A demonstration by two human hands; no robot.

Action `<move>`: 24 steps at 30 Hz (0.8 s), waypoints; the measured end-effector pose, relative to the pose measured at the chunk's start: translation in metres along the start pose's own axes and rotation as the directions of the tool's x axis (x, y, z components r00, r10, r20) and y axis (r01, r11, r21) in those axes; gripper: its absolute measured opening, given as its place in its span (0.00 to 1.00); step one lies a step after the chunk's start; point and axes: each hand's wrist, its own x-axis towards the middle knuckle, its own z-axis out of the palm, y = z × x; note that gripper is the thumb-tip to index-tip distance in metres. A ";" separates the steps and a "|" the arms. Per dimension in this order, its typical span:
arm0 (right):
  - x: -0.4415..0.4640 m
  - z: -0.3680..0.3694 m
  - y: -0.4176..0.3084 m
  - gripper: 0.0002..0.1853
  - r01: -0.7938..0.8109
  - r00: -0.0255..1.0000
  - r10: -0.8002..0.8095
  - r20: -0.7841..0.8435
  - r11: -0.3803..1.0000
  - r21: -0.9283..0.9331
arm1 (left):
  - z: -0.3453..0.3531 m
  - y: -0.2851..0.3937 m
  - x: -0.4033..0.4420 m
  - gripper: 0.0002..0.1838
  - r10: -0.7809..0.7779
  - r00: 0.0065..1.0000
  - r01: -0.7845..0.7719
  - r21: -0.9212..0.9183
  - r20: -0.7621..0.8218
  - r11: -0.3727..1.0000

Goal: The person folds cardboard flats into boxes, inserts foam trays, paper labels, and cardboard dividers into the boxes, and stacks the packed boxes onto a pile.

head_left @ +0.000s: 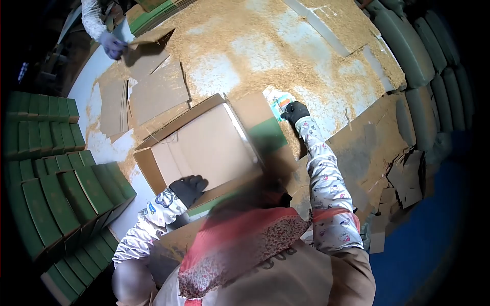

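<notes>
An open cardboard box [145, 163] lies in front of me, with a flat brown cardboard sheet [209, 153] inside it. My left hand [188, 189], in a dark glove, reaches over the box's near left corner. Its fingers are stretched out over the sheet and hold nothing. Beyond the box's right side, my right hand [295, 111], also gloved, has its fingers bent onto a small white and blue plastic packet [278, 102]. The packet's far end shows, and the rest is under the hand. A flap with a green band [268, 136] spreads out on the box's right.
Wood shavings [214, 43] cover much of the white table [214, 74]. Flat cardboard pieces [158, 92] lie at the far left, where another person's gloved hand [113, 46] holds one. Green boxes [71, 194] are stacked left; full sacks [408, 51] are piled right.
</notes>
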 end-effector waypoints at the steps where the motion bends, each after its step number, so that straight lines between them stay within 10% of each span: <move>1: 0.001 -0.001 0.003 0.14 0.027 1.000 -0.027 0.008 1.000 0.012 | -0.004 0.001 0.000 0.15 -0.048 0.999 0.049 -0.109 0.013 0.993; 6: 0.000 0.009 0.018 0.14 0.084 0.993 -0.072 -0.091 0.988 0.132 | -0.030 -0.001 0.003 0.28 -0.194 0.977 0.178 -0.156 -0.092 0.971; 10: -0.030 -0.023 -0.081 0.08 0.047 0.916 0.123 -0.383 0.913 0.405 | 0.003 -0.012 -0.008 0.38 -0.453 0.881 0.439 0.123 0.133 0.890; 13: -0.093 -0.046 -0.194 0.08 0.657 0.673 -0.565 -0.478 0.753 0.036 | 0.003 -0.016 -0.010 0.37 -0.404 0.912 0.400 0.060 0.075 0.914; 14: -0.105 -0.037 -0.219 0.07 0.774 0.454 -0.782 -0.428 0.584 -0.246 | -0.001 -0.018 -0.010 0.34 -0.386 0.921 0.385 0.030 0.046 0.922; 18: -0.120 -0.005 -0.237 0.04 0.750 0.643 -0.639 0.422 0.416 -0.514 | -0.017 -0.032 -0.028 0.30 -0.249 0.968 0.238 0.162 0.046 0.958; 20: -0.107 -0.024 -0.227 0.07 0.886 0.459 -0.778 0.428 0.363 -0.291 | -0.050 -0.029 -0.055 0.35 -0.211 0.969 0.234 0.201 -0.130 0.951; 22: -0.104 -0.074 -0.221 0.13 0.936 0.352 -0.936 -0.007 0.352 -0.015 | -0.058 -0.040 -0.088 0.39 -0.333 0.932 0.353 0.147 -0.144 0.924; 24: -0.101 -0.105 -0.211 0.23 0.889 0.436 -0.867 0.242 0.373 -0.265 | -0.044 -0.054 -0.095 0.40 -0.394 0.904 0.404 0.030 -0.166 0.914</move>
